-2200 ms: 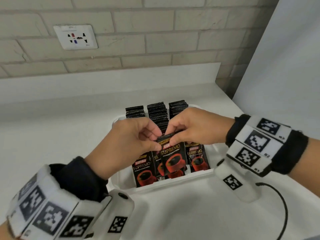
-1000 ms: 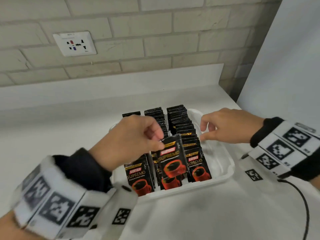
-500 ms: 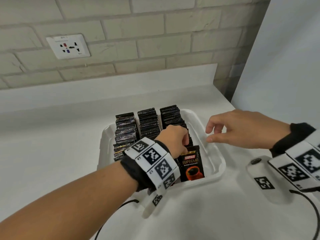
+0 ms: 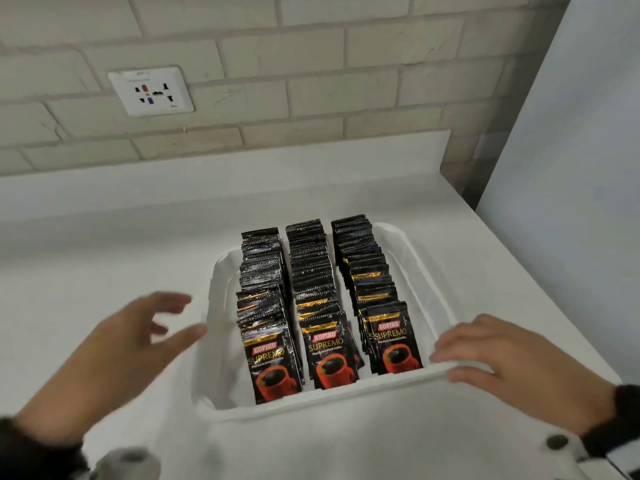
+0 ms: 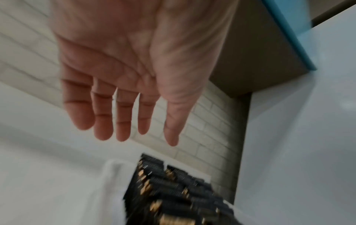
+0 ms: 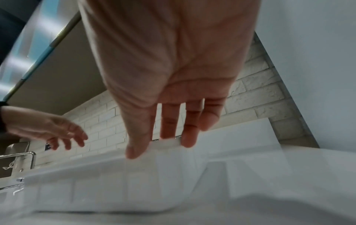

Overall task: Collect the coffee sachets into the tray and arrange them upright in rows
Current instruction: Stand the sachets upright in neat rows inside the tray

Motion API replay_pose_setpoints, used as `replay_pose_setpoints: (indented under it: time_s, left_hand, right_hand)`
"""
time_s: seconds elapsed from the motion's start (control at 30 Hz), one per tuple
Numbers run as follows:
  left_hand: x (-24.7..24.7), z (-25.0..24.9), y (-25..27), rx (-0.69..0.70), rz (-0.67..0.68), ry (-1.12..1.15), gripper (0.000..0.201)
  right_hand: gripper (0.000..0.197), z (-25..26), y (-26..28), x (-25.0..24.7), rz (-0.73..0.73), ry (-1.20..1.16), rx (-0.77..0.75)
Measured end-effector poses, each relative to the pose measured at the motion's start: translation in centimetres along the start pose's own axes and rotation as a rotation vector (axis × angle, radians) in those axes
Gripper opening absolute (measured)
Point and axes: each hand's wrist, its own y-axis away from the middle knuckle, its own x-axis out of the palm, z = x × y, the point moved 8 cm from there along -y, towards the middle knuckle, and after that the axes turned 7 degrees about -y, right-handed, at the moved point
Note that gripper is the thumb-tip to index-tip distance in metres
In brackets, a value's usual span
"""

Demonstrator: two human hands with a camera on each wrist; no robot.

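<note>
A white tray [image 4: 426,271] sits on the counter and holds three rows of black Kopiko Supremo coffee sachets [image 4: 313,289], all standing upright with the front ones facing me. My left hand [image 4: 138,337] hovers just left of the tray with its fingers spread and holds nothing; the left wrist view shows the bare palm [image 5: 125,60] above the sachets [image 5: 173,190]. My right hand [image 4: 495,355] lies at the tray's near right corner, fingers straight, fingertips touching the rim [image 6: 167,146].
The white counter [image 4: 104,254] runs to a brick wall with a socket plate [image 4: 150,91]. A pale panel [image 4: 588,168] stands on the right. A metal faucet [image 6: 29,155] shows at the far left of the right wrist view.
My left hand let go of the sachet it was setting into the middle row and pulled out to the tray's left side. My right hand dropped onto the tray's near right corner.
</note>
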Motion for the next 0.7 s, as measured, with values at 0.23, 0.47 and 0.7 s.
replay_pose_setpoints:
  time_s: [0.23, 0.47, 0.7]
  left_hand:
    - [4.8, 5.2, 1.9, -0.137, 0.088, 0.323, 0.045]
    - [4.9, 5.1, -0.7, -0.150, 0.006, 0.400, 0.041]
    - [5.5, 5.3, -1.3, -0.177, -0.050, 0.469, 0.038]
  right_hand:
    - [0.038, 0.5, 0.0, 0.8, -0.144, -0.043, 0.043]
    - [0.019, -0.4, -2.1, 1.2, -0.052, -0.075, 0.081]
    - [0.032, -1.6, -3.7, 1.3, 0.035, -0.167, 0.092]
